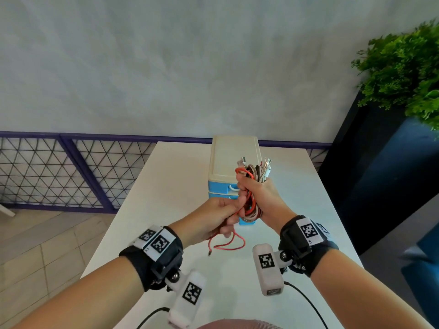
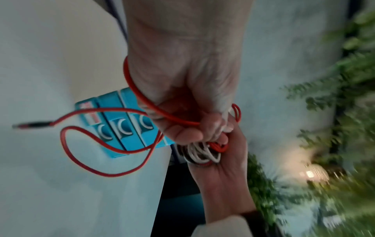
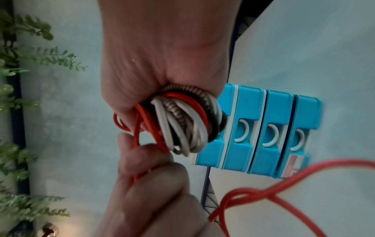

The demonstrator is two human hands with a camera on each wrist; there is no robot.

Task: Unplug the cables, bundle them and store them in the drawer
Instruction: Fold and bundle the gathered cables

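Left grip (image 1: pixel 219 216): I had my fingers curled round the red cable (image 1: pixel 228 243), whose loose end hung in a loop above the worktop (image 1: pixel 166 186).
Right grip (image 1: pixel 255 192): my fist was wrapped tight round the bundle (image 1: pixel 255 170), plugs sticking up.
Drawers (image 1: pixel 234 167): the blue unit stood on the worktop just behind my hands, all closed.
Plant (image 1: pixel 403 67): far right.

— The drawer unit (image 3: pixel 270 128)?
— Glossy blue plastic fronts, with a matt cream plastic top.
— The red cable (image 2: pixel 85 154)?
— Smooth, rubbery jacket. In the bundle (image 3: pixel 182 121) there are smooth white plastic-coated cables and one with a woven brown-and-cream braid; the plug tips (image 1: pixel 243 160) look like bright metal.
— The desk (image 1: pixel 171 186)?
— Smooth, matt white.
— The wrist straps (image 1: pixel 152 260)?
— Black cloth.
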